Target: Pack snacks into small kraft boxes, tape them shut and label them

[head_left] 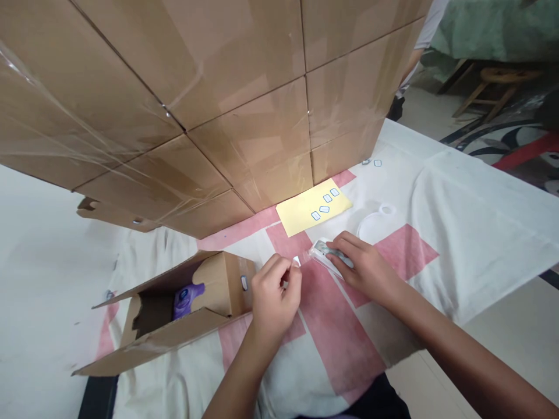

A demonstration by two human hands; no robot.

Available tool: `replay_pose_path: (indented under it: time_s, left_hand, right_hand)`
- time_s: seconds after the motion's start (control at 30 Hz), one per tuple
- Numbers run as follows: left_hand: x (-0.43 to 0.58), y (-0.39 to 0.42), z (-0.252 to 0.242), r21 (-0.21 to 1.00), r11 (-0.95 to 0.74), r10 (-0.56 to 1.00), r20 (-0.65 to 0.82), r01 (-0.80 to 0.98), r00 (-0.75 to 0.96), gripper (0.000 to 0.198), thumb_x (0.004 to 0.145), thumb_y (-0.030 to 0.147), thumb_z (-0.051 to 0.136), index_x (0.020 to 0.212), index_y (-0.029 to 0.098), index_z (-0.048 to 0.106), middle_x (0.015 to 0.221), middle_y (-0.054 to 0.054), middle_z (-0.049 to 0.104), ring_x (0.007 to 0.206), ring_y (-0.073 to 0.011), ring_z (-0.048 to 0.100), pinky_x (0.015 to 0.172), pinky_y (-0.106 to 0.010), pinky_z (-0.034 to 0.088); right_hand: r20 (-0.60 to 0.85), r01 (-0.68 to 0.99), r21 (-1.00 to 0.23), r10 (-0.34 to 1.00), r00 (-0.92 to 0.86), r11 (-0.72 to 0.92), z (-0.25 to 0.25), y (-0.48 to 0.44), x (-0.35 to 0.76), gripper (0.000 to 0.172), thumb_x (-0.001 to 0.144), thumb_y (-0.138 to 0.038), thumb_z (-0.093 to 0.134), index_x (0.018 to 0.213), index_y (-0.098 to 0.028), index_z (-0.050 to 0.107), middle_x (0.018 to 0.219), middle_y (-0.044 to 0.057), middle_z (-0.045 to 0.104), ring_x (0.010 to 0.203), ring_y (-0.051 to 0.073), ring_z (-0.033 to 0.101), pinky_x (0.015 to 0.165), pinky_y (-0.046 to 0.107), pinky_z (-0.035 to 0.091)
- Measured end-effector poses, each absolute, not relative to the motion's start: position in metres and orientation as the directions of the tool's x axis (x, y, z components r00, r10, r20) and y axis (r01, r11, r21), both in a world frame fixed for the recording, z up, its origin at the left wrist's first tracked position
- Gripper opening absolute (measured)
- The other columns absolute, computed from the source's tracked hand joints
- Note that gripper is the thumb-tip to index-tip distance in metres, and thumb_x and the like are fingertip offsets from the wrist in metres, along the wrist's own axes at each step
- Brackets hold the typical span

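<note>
My left hand (276, 291) is closed in a pinch, with a small white scrap (296, 261) showing at its fingertips. My right hand (358, 262) grips a small clear plastic packet (321, 251) with something grey-green and white inside; its exact kind is unclear. The two hands are a short way apart over the pink-and-white cloth (336, 326). Just beyond them lies a yellow sheet (299, 210) bearing several small blue-edged stickers (324, 209). Left of my left hand sits an open cardboard box (238, 279) with a purple packet (186, 299) inside and a similar sticker on its end.
Taped cardboard boxes (257, 128) form a tall wall behind the work area. A flat white disc with a ring tab (371, 227) lies beyond my right hand. Loose stickers (378, 163) lie by the boxes. Another person's sleeve (431, 26) shows at the back right, near a wooden stool (502, 75).
</note>
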State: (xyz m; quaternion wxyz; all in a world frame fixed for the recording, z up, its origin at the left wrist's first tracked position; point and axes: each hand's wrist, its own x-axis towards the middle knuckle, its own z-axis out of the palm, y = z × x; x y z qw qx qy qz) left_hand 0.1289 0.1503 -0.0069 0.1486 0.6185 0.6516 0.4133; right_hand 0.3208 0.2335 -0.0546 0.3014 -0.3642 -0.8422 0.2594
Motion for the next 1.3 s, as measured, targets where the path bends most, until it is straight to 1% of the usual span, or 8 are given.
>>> replay_pose_path:
  time_s: [0.2,0.43,0.7,0.97,1.07,1.13,1.2,1.3]
  left_hand:
    - [0.133,0.151,-0.005,0.715,-0.127,0.923,0.340,0.688,-0.182,0.032,0.093,0.013,0.051,0.064,0.020,0.040,0.062,0.005,0.042,0.058,-0.0084,0.041,0.056,-0.025,0.031]
    - [0.136,0.151,-0.006,0.716,-0.132,0.925,0.338,0.685,-0.174,0.032,0.092,0.011,0.051,0.063,0.020,0.038,0.062,0.005,0.040,0.058,-0.0082,0.040,0.057,-0.025,0.032]
    - [0.139,0.150,-0.006,0.697,-0.129,0.927,0.338,0.705,-0.164,0.033,0.093,0.014,0.051,0.063,0.021,0.038,0.062,0.005,0.039,0.057,-0.0084,0.040,0.056,-0.025,0.032]
    - [0.143,0.149,-0.007,0.696,-0.153,0.928,0.344,0.702,-0.140,0.032,0.094,0.015,0.050,0.064,0.020,0.040,0.062,0.006,0.038,0.056,-0.0081,0.039,0.056,-0.025,0.031]
    - [0.143,0.149,-0.008,0.701,-0.154,0.930,0.342,0.696,-0.139,0.032,0.094,0.015,0.050,0.064,0.020,0.041,0.062,0.005,0.039,0.057,-0.0085,0.040,0.056,-0.025,0.032]
    - [0.143,0.148,-0.007,0.705,-0.153,0.929,0.341,0.693,-0.142,0.032,0.094,0.016,0.050,0.064,0.021,0.041,0.062,0.005,0.040,0.057,-0.0089,0.041,0.056,-0.025,0.032]
    - [0.141,0.148,-0.006,0.699,-0.150,0.926,0.347,0.699,-0.148,0.032,0.094,0.016,0.050,0.064,0.021,0.041,0.062,0.005,0.042,0.057,-0.0091,0.042,0.057,-0.025,0.033]
    - [0.137,0.148,-0.004,0.650,-0.165,0.920,0.373,0.742,-0.123,0.032,0.094,0.015,0.050,0.063,0.020,0.041,0.062,0.004,0.043,0.058,-0.0093,0.043,0.057,-0.026,0.032]
  right_hand:
    - [0.266,0.456,-0.711,0.805,-0.529,0.535,-0.054,0.234,0.320,0.007,0.100,-0.021,0.050,0.099,-0.021,0.057,0.092,0.005,0.059,0.079,0.019,0.061,0.066,0.031,0.048]
    - [0.284,0.382,-0.737,0.768,-0.575,0.558,-0.061,0.235,0.325,0.033,0.102,-0.020,0.048,0.133,-0.026,0.057,0.103,0.007,0.060,0.090,0.021,0.064,0.078,0.035,0.054]
    - [0.221,0.432,-0.699,0.747,-0.627,0.570,-0.049,0.242,0.324,0.029,0.100,-0.018,0.049,0.125,-0.022,0.062,0.098,0.006,0.062,0.088,0.021,0.063,0.075,0.033,0.050]
    - [0.175,0.544,-0.564,0.734,-0.657,0.621,-0.045,0.247,0.315,0.019,0.098,-0.023,0.048,0.102,-0.020,0.067,0.086,0.001,0.053,0.070,0.015,0.054,0.057,0.026,0.033]
    - [0.183,0.542,-0.589,0.752,-0.633,0.600,-0.049,0.246,0.314,0.019,0.098,-0.025,0.049,0.104,-0.021,0.067,0.086,0.001,0.053,0.071,0.015,0.054,0.057,0.026,0.034]
    - [0.218,0.494,-0.657,0.771,-0.598,0.569,-0.051,0.243,0.317,0.021,0.098,-0.024,0.049,0.110,-0.022,0.066,0.089,0.002,0.055,0.074,0.016,0.057,0.062,0.027,0.040]
    - [0.265,0.401,-0.733,0.774,-0.575,0.549,-0.053,0.240,0.324,0.033,0.095,-0.023,0.052,0.128,-0.023,0.059,0.097,0.004,0.057,0.082,0.018,0.060,0.071,0.030,0.047]
    - [0.243,0.354,-0.753,0.735,-0.633,0.554,-0.057,0.232,0.340,0.072,0.087,-0.026,0.065,0.152,-0.025,0.034,0.118,0.010,0.056,0.100,0.024,0.060,0.081,0.038,0.053]
